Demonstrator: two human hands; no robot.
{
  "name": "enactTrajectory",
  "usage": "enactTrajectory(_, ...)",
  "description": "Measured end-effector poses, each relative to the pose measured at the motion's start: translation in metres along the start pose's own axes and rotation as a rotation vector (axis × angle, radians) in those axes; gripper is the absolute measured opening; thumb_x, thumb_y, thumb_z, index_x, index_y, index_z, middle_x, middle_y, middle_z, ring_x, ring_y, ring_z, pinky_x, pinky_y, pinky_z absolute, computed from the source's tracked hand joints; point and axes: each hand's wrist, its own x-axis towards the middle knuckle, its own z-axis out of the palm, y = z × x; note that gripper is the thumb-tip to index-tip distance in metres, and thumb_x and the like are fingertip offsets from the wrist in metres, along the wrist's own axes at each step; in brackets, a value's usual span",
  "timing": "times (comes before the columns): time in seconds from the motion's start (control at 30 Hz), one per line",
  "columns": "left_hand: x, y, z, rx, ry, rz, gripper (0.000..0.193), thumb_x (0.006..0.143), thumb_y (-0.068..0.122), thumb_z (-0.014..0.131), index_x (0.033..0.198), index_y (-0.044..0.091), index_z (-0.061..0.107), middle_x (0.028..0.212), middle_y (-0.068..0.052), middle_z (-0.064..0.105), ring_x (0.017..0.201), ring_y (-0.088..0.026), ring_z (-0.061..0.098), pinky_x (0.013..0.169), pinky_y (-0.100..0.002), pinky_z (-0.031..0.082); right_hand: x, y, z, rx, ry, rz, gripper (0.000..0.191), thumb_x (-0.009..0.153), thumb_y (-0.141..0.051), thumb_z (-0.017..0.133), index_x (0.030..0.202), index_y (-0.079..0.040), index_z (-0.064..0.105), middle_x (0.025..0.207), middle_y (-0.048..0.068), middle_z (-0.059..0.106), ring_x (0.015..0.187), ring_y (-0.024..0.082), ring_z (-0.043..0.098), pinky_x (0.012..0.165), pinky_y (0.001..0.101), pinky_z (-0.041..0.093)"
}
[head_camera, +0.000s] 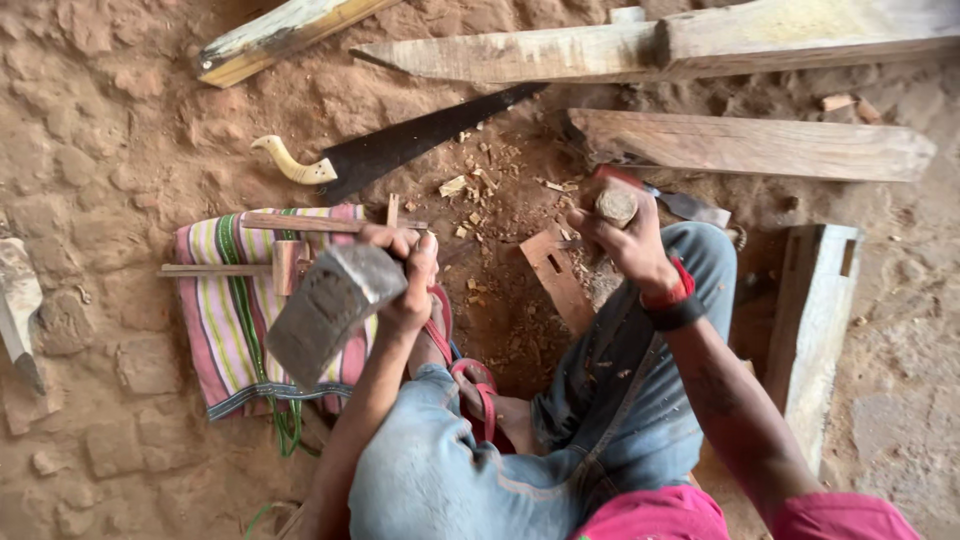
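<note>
Left hand (405, 270) clamped on raised mallet (325, 310); right hand (625, 240) gripping chisel handle (615, 205) upright, steadied for striking over wood piece (560, 280).

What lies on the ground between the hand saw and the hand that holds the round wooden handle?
In the head view, wood chips lie scattered on the red earth between the hand saw and the right hand.

Handsaw (400, 148) on dirt; striped cloth (225, 320) left; planks (750, 145) beyond.
</note>
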Motion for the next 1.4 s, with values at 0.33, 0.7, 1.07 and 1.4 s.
enactTrajectory(0.33, 0.014, -0.001, 0.003, 0.094, -0.147, -0.021, 0.023, 0.104, 0.008, 0.063, 0.103, 0.01, 0.04, 0.082, 0.0, 0.047, 0.061, -0.008, 0.05, 0.052, -0.023, 0.045, 0.031, 0.051, 0.03, -0.05, -0.002, -0.112, 0.031, 0.093, -0.031, 0.076, 0.078, -0.01, 0.06, 0.064, 0.0, 0.061, 0.051, 0.006, 0.053, 0.046, 0.0246, 0.042)
enactTrajectory(0.7, 0.011, -0.006, -0.006, 0.089, -0.141, -0.017, 0.023, 0.104, 0.009, 0.064, 0.099, 0.01, 0.041, 0.083, -0.001, 0.05, 0.062, -0.008, 0.051, 0.054, -0.023, 0.046, 0.027, 0.057, 0.035, -0.068, 0.039, -0.198, 0.027, 0.093, -0.026, 0.076, 0.077, -0.008, 0.062, 0.067, 0.0, 0.066, 0.054, 0.008, 0.06, 0.049, 0.0262, 0.047)
enactTrajectory(1.07, 0.034, 0.015, 0.006, 0.177, -0.339, 0.118, 0.02, 0.104, 0.026, 0.066, 0.1, 0.011, 0.054, 0.076, 0.002, 0.054, 0.061, -0.005, 0.049, 0.047, -0.02, 0.044, 0.006, 0.115, 0.048, -0.071, 0.015, -0.316, 0.056, 0.086, -0.019, 0.083, 0.124, 0.005, 0.05, 0.127, 0.018, 0.056, 0.123, 0.024, 0.055, 0.1, 0.0348, 0.053)
enactTrajectory(1.4, 0.018, 0.017, 0.029, 1.282, -0.957, -0.279, 0.042, 0.096, 0.008, 0.059, 0.137, 0.0, 0.057, 0.073, -0.012, 0.066, 0.049, -0.016, 0.062, 0.045, -0.03, 0.054, -0.005, 0.082, 0.046, -0.198, -0.022, -0.124, 0.076, 0.079, -0.028, 0.086, 0.137, 0.005, 0.05, 0.136, 0.02, 0.059, 0.128, 0.03, 0.056, 0.111, 0.0445, 0.043)
